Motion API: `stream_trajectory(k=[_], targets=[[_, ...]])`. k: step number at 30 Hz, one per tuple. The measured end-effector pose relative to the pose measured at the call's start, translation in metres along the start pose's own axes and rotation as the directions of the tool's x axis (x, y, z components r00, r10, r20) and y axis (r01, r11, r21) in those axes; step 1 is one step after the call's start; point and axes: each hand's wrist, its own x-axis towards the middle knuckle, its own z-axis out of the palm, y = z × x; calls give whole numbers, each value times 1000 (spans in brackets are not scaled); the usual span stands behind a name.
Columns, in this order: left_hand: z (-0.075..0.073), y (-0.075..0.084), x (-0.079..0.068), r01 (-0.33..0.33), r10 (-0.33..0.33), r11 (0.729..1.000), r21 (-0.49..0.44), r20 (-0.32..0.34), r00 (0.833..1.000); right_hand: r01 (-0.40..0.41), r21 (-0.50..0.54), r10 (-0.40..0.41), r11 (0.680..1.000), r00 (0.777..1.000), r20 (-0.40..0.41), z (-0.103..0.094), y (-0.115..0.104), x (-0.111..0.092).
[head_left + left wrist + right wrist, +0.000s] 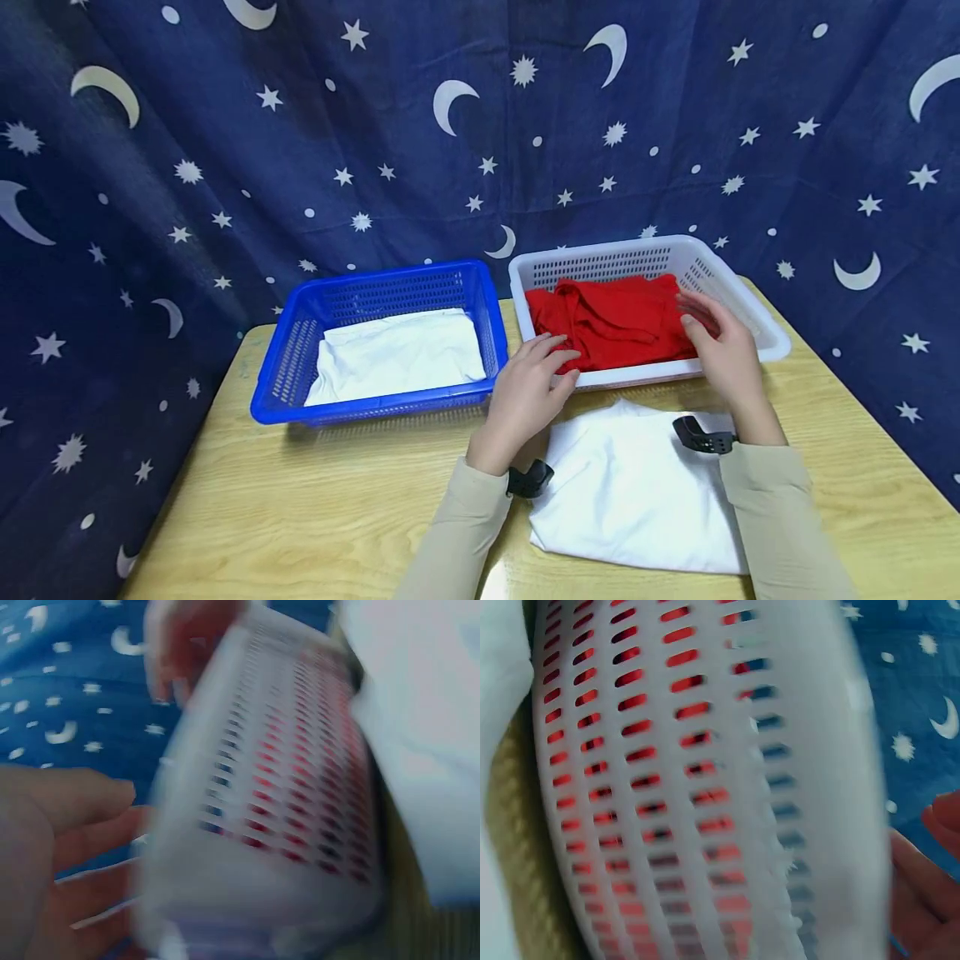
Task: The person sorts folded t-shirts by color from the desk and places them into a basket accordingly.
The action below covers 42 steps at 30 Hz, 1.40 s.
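A red cloth [622,321], folded with a loose strip across it, lies in the white plastic basket [645,375]. My left hand [528,379] is over that basket's front left corner, fingers loosely spread by the cloth's left edge. At the cloth's right end is my right hand [723,346], thumb and fingers apart and gently bent. Neither hand visibly grips anything. The basket's slotted wall [300,802] hides part of the left fingers in the blurred left wrist view. In front of the basket, a white cloth [630,492] lies on the table beneath my right wrist.
To the left stands a blue basket [491,312] with a folded white cloth [397,354] inside. Both baskets sit at the back of the wooden table [337,508], close to a dark blue curtain [390,108] with moons and stars.
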Motion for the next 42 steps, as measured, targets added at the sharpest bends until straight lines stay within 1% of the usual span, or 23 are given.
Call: stream_trajectory(k=[1, 2, 4, 5, 6, 7, 8, 9, 12, 14, 16, 18, 21, 23, 26, 28, 30, 31, 33, 35, 37, 40, 42], targets=[[-5, -1, -3, 18, -16, 995, -94, 22, 1000, 5, 37, -5, 999, 1000, 7, -4, 1, -5], [-10, -3, -7, 38, -30, 981, -191, 45, 999, 13, 85, -14, 996, 1000, 12, -8, 2, -10], [-19, -9, -14, 109, -75, 921, -373, 105, 992, 20, 160, -26, 987, 999, 34, -16, 5, -20], [-23, -13, -18, 144, -94, 890, -433, 135, 986, 17, 185, -26, 983, 999, 46, -20, 6, -26], [-26, -17, -22, 175, -107, 866, -469, 169, 980, 17, 202, -28, 979, 998, 55, -23, 8, -31], [-27, -21, -26, 205, -118, 849, -487, 205, 972, 12, 218, -27, 976, 998, 64, -26, 9, -36], [-28, -25, -30, 230, -124, 840, -491, 239, 963, 0, 216, -17, 976, 997, 77, -28, 12, -42], [-28, -29, -34, 253, -133, 843, -475, 272, 953, -18, 196, 0, 980, 996, 90, -30, 14, -48], [-23, -39, -46, 282, -154, 885, -370, 341, 928, -72, 141, 52, 987, 989, 142, -33, 25, -66], [-20, -44, -54, 298, -173, 905, -303, 378, 910, -114, 78, 95, 990, 973, 211, -35, 34, -79], [-16, -48, -61, 325, -193, 905, -274, 416, 889, -140, 17, 129, 990, 950, 284, -37, 43, -89], [-13, -51, -67, 350, -200, 893, -284, 447, 872, -163, -54, 171, 985, 925, 340, -40, 49, -96], [-8, -52, -73, 399, -200, 850, -343, 492, 848, -215, -154, 259, 964, 888, 380, -47, 52, -101], [-4, -52, -75, 430, -184, 806, -406, 518, 835, -238, -218, 308, 947, 865, 395, -53, 53, -102], [1, -49, -78, 494, -152, 706, -507, 573, 805, -234, -315, 360, 920, 823, 440, -58, 54, -103], [3, -46, -81, 532, -123, 637, -557, 609, 784, -217, -345, 369, 913, 798, 477, -58, 55, -106], [5, -44, -83, 553, -97, 602, -576, 635, 767, -201, -346, 364, 916, 779, 511, -54, 55, -108], [6, -42, -83, 553, -85, 600, -577, 642, 762, -197, -339, 359, 920, 771, 526, -51, 55, -109], [7, -41, -82, 529, -50, 622, -577, 645, 762, -199, -301, 340, 932, 765, 547, -44, 55, -110], [9, -41, -80, 472, -5, 686, -555, 644, 765, -203, -265, 322, 943, 761, 563, -38, 53, -111], [10, -42, -80, 403, 54, 737, -542, 643, 764, -214, -211, 298, 954, 756, 582, -32, 51, -112], [12, -42, -81, 325, 132, 785, -527, 655, 744, -246, -133, 274, 960, 738, 617, -21, 51, -115], [14, -41, -82, 310, 152, 793, -524, 663, 733, -288, -88, 277, 954, 723, 633, -12, 51, -117]])
